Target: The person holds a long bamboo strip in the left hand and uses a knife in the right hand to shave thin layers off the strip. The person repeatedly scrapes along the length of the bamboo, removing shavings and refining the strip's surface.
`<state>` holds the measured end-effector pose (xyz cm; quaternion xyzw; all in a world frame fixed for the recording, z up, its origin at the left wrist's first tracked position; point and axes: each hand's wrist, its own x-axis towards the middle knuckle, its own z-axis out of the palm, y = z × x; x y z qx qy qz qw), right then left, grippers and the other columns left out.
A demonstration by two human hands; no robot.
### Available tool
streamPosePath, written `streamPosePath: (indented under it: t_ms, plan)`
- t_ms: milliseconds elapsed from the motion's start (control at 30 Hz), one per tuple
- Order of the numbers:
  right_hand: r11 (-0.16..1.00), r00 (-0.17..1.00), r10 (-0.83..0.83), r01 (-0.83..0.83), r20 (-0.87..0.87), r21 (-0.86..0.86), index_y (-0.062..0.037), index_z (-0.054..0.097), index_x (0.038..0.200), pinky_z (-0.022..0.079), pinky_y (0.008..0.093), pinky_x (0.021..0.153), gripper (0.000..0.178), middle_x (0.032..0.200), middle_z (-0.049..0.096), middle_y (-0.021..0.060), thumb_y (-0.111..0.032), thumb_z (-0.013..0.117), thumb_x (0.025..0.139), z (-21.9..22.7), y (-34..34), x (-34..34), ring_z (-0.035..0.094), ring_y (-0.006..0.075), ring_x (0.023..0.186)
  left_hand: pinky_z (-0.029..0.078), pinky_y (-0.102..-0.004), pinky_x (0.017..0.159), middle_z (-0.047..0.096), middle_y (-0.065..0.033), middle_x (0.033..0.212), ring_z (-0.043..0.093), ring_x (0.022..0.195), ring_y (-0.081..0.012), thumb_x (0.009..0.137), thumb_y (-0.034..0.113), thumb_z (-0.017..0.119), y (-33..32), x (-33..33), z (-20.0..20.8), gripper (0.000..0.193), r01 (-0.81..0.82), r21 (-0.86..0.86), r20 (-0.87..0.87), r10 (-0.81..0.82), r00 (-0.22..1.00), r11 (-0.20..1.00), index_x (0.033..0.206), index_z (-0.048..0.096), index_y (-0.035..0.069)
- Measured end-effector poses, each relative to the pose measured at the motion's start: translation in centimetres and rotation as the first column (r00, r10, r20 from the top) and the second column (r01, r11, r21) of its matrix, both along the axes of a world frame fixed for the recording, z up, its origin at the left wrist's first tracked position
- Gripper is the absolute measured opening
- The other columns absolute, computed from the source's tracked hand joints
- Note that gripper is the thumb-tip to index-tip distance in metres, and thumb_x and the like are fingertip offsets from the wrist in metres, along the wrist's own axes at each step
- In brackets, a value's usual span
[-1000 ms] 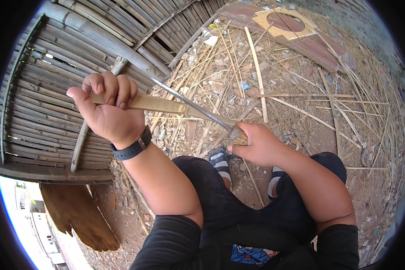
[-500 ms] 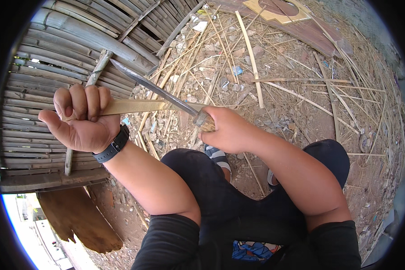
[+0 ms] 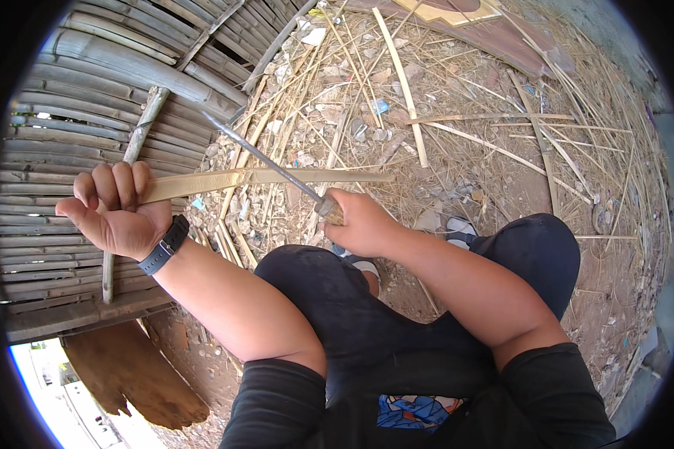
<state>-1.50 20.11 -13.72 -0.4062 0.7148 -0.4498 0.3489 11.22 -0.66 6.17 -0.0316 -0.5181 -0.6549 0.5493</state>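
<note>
My left hand [image 3: 120, 206], palm turned up, has its fingers curled round one end of a flat pale bamboo strip [image 3: 202, 185]. The strip reaches rightward across my front, with a node near its middle. In my right hand [image 3: 361, 222] is a knife [image 3: 277, 166], gripped by its wooden handle [image 3: 329, 209]. Its long narrow blade slants up to the left and crosses over the strip in this view; I cannot tell whether the two touch. A black watch is on my left wrist.
A bamboo slat wall [image 3: 60, 176] rises close on the left. Bamboo strips [image 3: 403, 86], straw and stones litter the ground. A reddish-brown board [image 3: 494, 45] lies at the far right. A torn brown sheet [image 3: 131, 370] is at the lower left. My bent knees [image 3: 535, 254] are just below my hands.
My left hand has shifted slightly left and down with the strip. The knife has turned, so its blade looks thinner, and more of the strip shows right of it.
</note>
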Motion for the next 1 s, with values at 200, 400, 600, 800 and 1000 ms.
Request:
streamPosePath:
  t_ms: [200, 400, 600, 800, 1000]
  plan:
    - [0.909, 0.97, -0.243, 0.224, 0.008, 0.351, 0.0016, 0.06, 0.108, 0.054, 0.0425, 0.072, 0.04, 0.09, 0.068, 0.0225, -0.019, 0.068, 0.075, -13.4, 3.4, -3.8, 0.068, 0.0349, 0.077, 0.014, -0.0265, 0.046, 0.021, 0.0077, 0.054, 0.015, 0.047, -0.0078, 0.081, 0.058, 0.071, -0.7, -0.8, -0.6, 0.052, -0.141, -0.033, 0.031, 0.142, 0.989, 0.989, 0.066, 0.039, 0.021]
    - [0.975, 0.976, -0.156, 0.127, 0.154, 0.184, 0.001, 0.06, 0.106, 0.053, 0.0438, 0.073, 0.037, 0.092, 0.067, 0.0223, -0.018, 0.068, 0.076, -7.5, 0.8, -2.5, 0.068, 0.0341, 0.085, 0.014, -0.0263, 0.047, 0.023, 0.0074, 0.054, 0.016, 0.048, -0.0078, 0.075, 0.063, 0.073, 0.9, -1.8, 0.6, 0.053, -0.229, 0.013, 0.032, 0.228, 0.973, 0.973, 0.067, 0.044, 0.019]
    - [0.993, 0.999, -0.038, 0.041, 0.024, -0.115, -0.0007, 0.057, 0.107, 0.051, 0.0463, 0.074, 0.034, 0.093, 0.066, 0.0242, -0.016, 0.068, 0.078, -3.2, 0.2, 0.0, 0.067, 0.0376, 0.088, 0.014, -0.0253, 0.047, 0.026, 0.0085, 0.054, 0.019, 0.047, -0.0073, 0.075, 0.063, 0.073, 1.2, -1.7, 0.2, 0.054, -0.145, -0.011, 0.037, 0.145, 0.989, 0.989, 0.068, 0.043, 0.02]
    - [0.833, 0.98, -0.196, 0.176, -0.017, 0.524, 0.0011, 0.06, 0.113, 0.053, 0.0427, 0.085, 0.04, 0.097, 0.068, 0.0252, -0.017, 0.067, 0.078, -15.2, 3.8, -4.0, 0.067, 0.0376, 0.096, 0.018, -0.0238, 0.046, 0.028, 0.0076, 0.054, 0.023, 0.046, -0.0069, 0.08, 0.056, 0.073, -0.2, -1.2, -0.3, 0.049, -0.314, 0.088, 0.015, 0.314, 0.949, 0.945, 0.068, 0.045, 0.018]
    - [0.979, 0.978, -0.188, 0.179, 0.092, 0.099, 0.001, 0.06, 0.11, 0.053, 0.0456, 0.078, 0.038, 0.091, 0.067, 0.0238, -0.018, 0.067, 0.078, -5.4, 0.2, 0.4, 0.067, 0.0387, 0.086, 0.018, -0.0234, 0.045, 0.028, 0.0069, 0.053, 0.021, 0.045, -0.008, 0.095, 0.056, 0.055, 0.8, -2.2, 0.0, 0.047, -0.376, 0.064, 0.076, 0.371, 0.926, 0.925, 0.068, 0.044, 0.018]
